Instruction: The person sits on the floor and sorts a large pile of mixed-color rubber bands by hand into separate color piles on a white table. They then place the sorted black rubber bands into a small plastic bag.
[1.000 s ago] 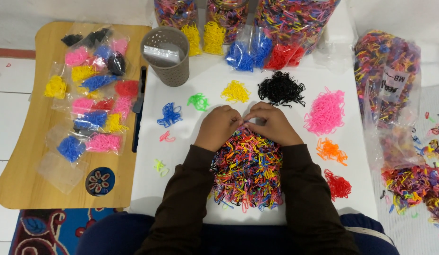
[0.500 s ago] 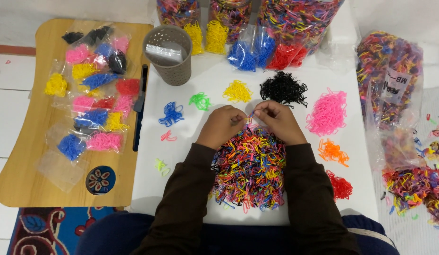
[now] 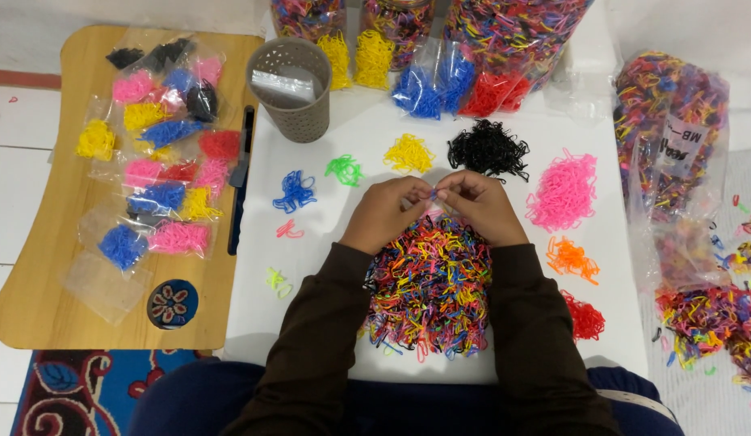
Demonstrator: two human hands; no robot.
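A large heap of mixed-colour small rubber bands (image 3: 430,291) lies on the white table (image 3: 351,145) in front of me. My left hand (image 3: 385,214) and my right hand (image 3: 478,206) meet at its far edge, fingertips pinched together on a small blue band. Sorted little piles ring the heap: blue (image 3: 293,190), green (image 3: 344,169), yellow (image 3: 409,153), black (image 3: 488,149), pink (image 3: 563,190), orange (image 3: 571,258) and red (image 3: 584,317).
A grey perforated cup (image 3: 293,87) stands at the back left. Bagged single-colour bands (image 3: 161,153) cover a wooden tray table (image 3: 36,299) at left. Big bags of mixed bands (image 3: 670,129) sit at back and right, with loose bands (image 3: 706,315) on the right.
Both hands stay at the heap's far edge; the fingertips have shifted slightly and closed together on a small band.
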